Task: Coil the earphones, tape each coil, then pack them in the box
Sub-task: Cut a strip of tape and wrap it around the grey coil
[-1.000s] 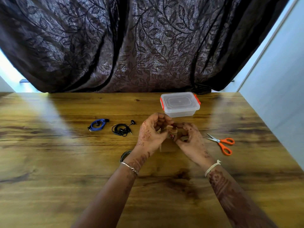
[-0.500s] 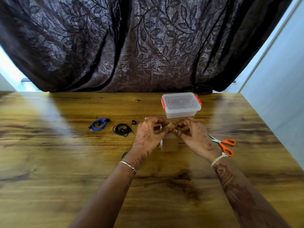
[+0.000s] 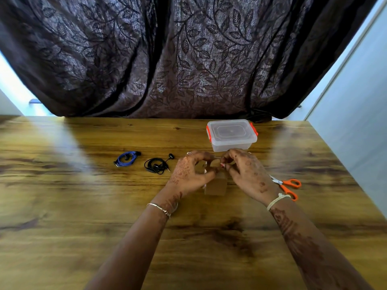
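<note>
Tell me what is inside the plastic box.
The box is closed by its lid. Nothing shows through the cloudy plastic, though it blurs the view, so the inside cannot be fully seen.

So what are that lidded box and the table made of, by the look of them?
The box looks like translucent plastic: milky, see-through walls and lid, with glossy orange clips. The table looks like wood or a wood-look laminate: grain and dark knots show, and its sheen reflects light, so it seems varnished or coated.

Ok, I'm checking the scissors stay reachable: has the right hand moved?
Yes. The right hand has shifted right, its wrist now covering the scissors' blade tips.
</note>
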